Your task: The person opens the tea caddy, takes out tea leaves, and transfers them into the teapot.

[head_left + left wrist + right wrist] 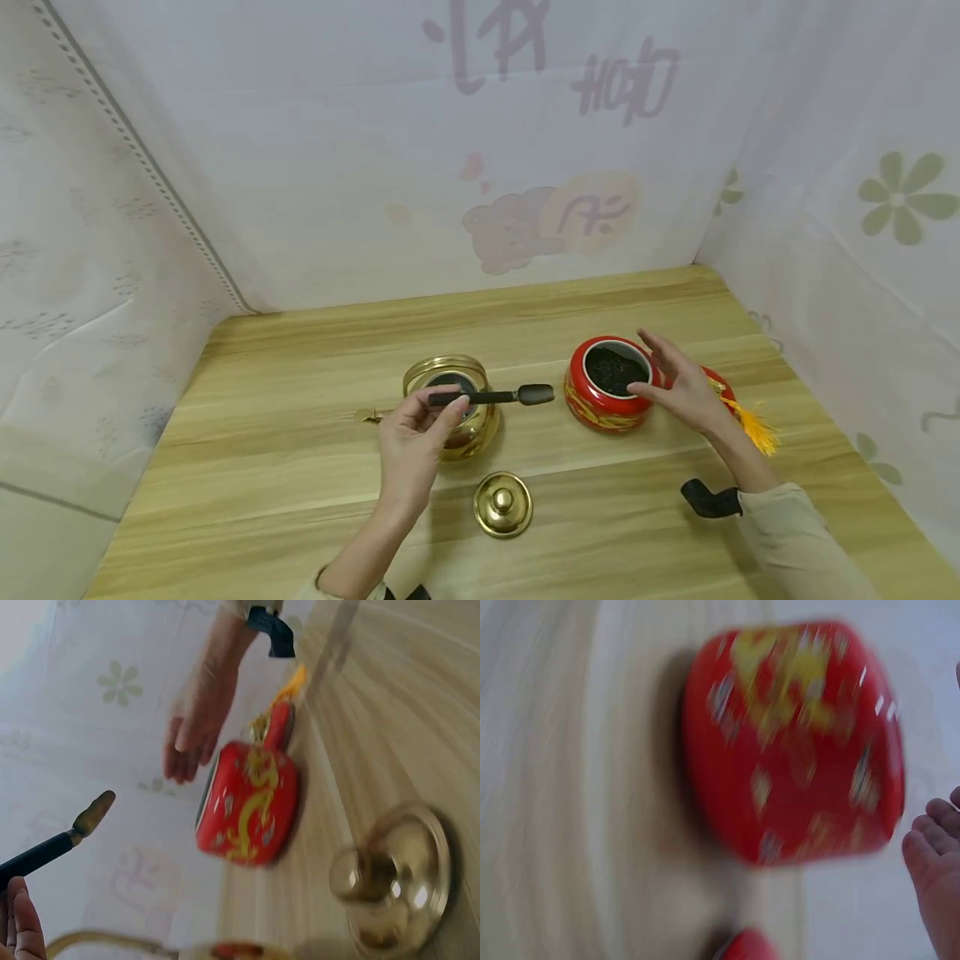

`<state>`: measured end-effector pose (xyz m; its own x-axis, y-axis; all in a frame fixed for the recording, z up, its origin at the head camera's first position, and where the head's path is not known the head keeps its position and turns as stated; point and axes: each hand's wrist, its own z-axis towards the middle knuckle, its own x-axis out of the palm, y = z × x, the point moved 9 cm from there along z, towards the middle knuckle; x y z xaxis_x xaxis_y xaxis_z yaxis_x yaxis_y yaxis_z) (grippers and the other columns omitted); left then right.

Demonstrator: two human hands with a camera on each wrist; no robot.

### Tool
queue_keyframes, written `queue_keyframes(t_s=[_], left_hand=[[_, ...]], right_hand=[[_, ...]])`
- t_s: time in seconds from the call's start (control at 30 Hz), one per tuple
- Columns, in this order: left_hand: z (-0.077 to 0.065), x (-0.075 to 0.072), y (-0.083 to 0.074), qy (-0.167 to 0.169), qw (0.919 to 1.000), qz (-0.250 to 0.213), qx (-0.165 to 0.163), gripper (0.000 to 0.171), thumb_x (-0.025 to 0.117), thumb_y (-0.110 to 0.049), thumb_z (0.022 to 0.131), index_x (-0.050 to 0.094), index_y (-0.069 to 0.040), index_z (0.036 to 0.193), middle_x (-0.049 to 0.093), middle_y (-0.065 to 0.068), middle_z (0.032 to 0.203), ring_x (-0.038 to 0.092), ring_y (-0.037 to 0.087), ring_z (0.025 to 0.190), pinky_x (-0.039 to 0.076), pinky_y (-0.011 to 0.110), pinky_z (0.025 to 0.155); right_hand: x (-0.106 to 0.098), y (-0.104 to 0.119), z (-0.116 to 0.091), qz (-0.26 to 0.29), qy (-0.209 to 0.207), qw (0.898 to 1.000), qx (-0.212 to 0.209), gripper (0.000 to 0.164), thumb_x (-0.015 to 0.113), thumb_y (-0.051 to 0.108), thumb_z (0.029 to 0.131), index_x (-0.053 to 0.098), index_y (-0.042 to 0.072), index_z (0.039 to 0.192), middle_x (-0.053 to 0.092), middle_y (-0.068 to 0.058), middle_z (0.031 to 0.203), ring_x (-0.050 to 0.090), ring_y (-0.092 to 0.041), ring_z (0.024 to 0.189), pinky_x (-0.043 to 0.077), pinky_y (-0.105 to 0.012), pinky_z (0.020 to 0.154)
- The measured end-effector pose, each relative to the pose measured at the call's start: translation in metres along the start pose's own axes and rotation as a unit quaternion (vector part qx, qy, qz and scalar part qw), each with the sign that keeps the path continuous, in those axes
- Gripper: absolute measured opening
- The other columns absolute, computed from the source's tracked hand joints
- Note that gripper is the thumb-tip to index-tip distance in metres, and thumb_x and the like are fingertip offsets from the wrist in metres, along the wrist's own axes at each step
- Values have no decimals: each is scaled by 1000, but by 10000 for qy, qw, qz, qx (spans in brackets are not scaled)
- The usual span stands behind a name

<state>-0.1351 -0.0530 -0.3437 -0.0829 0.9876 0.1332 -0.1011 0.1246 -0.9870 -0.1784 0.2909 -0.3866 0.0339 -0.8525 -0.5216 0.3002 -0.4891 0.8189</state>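
My left hand [411,448] pinches the black handle of a small tea scoop [536,394], held level above the open brass teapot [472,435] with its bowl pointing right. Whether the bowl carries anything cannot be told. My right hand [684,390], thumb and fingers spread apart, hovers at the right rim of a red jar [581,410] with a yellow dragon pattern. Dark tea leaves [615,371] lie inside that jar. In the left wrist view the right hand [199,712] holds nothing. The right wrist view is blurred but shows the jar [802,765] beside the fingers.
A brass lid [503,505] with a round knob lies on the wooden table [300,450] in front of the teapot. Behind the right hand is a red lid [722,390] with a yellow tassel [756,429]. Printed cloth [360,167] stands along the back and sides.
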Motion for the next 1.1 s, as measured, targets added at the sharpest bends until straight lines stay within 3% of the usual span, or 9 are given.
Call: queue_keyframes(t_s=[0.17, 0.2, 0.3, 0.4, 0.47, 0.6, 0.83, 0.97, 1.1], left_hand=[[6, 43, 7, 479, 9986, -217, 38, 19, 71, -4, 82, 66, 4, 98, 66, -1, 81, 65, 8, 71, 56, 22, 69], [8, 50, 9, 541, 9983, -227, 63, 19, 72, -5, 82, 66, 3, 98, 67, 1, 82, 66, 8, 71, 56, 22, 70], [15, 70, 16, 637, 9978, -137, 151, 18, 73, -7, 81, 68, 1, 96, 69, 7, 87, 66, 7, 71, 56, 22, 70], [24, 88, 23, 678, 9975, -26, 213, 18, 74, -9, 80, 69, 1, 95, 70, 13, 92, 67, 7, 73, 56, 20, 69], [31, 99, 28, 710, 9972, 56, 234, 19, 74, -11, 81, 69, 0, 95, 70, 14, 93, 66, 7, 74, 55, 18, 68], [43, 116, 39, 774, 9964, 225, 248, 19, 74, -11, 81, 69, 1, 95, 70, 16, 94, 65, 9, 75, 53, 15, 67], [54, 137, 43, 882, 9921, 794, 407, 17, 73, -6, 81, 69, 5, 93, 70, 18, 88, 66, 22, 75, 50, 12, 62], [63, 147, 54, 998, 9863, 1146, 635, 19, 74, -11, 81, 71, 3, 93, 71, 14, 83, 65, 16, 71, 51, 14, 61], [66, 154, 55, 1096, 9790, 1525, 792, 18, 74, -12, 81, 71, 3, 91, 71, 12, 80, 66, 15, 70, 53, 16, 62]], right_hand=[[-1, -30, -8, -344, 422, 9963, 665, 89, 76, 16, 80, 20, 1, 148, 23, -23, 152, 28, -46, 135, 29, -46, 109], [2, -33, -9, -328, 515, 9956, 704, 91, 76, 16, 80, 19, 0, 149, 22, -23, 152, 27, -46, 135, 28, -47, 109], [7, -39, -11, -127, 691, 9952, 676, 92, 76, 14, 80, 17, -3, 148, 18, -25, 152, 22, -45, 137, 27, -25, 113], [10, -44, -11, -147, 688, 9951, 699, 93, 76, 17, 79, 16, -2, 148, 19, -25, 152, 24, -44, 137, 24, -1, 100], [10, -45, -11, -217, 655, 9950, 723, 94, 77, 19, 79, 17, -2, 148, 19, -25, 152, 25, -43, 137, 27, -8, 104], [11, -46, -10, -296, 620, 9947, 760, 93, 77, 20, 79, 18, -1, 149, 22, -24, 152, 28, -42, 136, 30, -35, 111], [11, -47, -11, -98, 567, 9955, 753, 93, 78, 19, 78, 19, 0, 148, 25, -23, 151, 27, -41, 137, 23, 1, 97], [9, -49, -12, -91, 534, 9954, 795, 92, 77, 20, 78, 20, 2, 149, 27, -22, 151, 28, -39, 137, 29, -16, 108], [8, -52, -13, -85, 518, 9951, 834, 92, 77, 20, 79, 20, 2, 149, 27, -21, 151, 28, -38, 137, 26, -48, 108]])
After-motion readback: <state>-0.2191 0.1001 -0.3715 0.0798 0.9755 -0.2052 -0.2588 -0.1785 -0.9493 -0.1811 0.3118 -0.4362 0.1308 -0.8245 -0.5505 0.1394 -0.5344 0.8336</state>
